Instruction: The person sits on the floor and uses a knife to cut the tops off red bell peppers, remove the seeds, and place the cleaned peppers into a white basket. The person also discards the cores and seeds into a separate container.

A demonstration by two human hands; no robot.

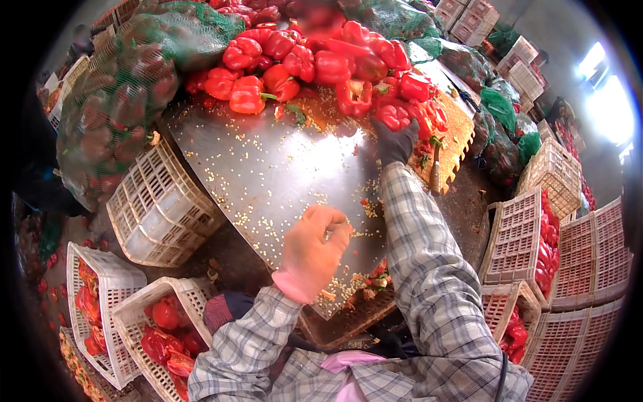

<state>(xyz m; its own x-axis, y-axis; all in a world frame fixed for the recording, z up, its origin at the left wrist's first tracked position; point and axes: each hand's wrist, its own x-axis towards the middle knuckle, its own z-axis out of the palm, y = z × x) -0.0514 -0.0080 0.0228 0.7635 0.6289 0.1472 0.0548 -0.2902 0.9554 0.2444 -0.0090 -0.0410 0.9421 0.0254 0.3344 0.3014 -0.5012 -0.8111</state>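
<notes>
My left hand (316, 251), in an orange glove with a pink cuff, hovers over the near part of the metal table (261, 166); its fingers are curled, and whether a small thing is between them cannot be told. My right hand (397, 138), in a dark glove, reaches to the pile's near edge, its fingers at a red bell pepper (393, 114). A cut-open red pepper (354, 96) lies left of it. Whole red peppers (246, 95) are heaped at the table's far side. Seeds lie scattered over the metal. A wooden-looking handle (436, 173) lies right of my right hand.
Green mesh sacks of peppers (125, 100) stand at the far left, more (497, 135) at the right. Plastic crates with red peppers (166, 326) are at the lower left and right (517, 241). A tray with scraps (351, 321) sits below the table's near corner.
</notes>
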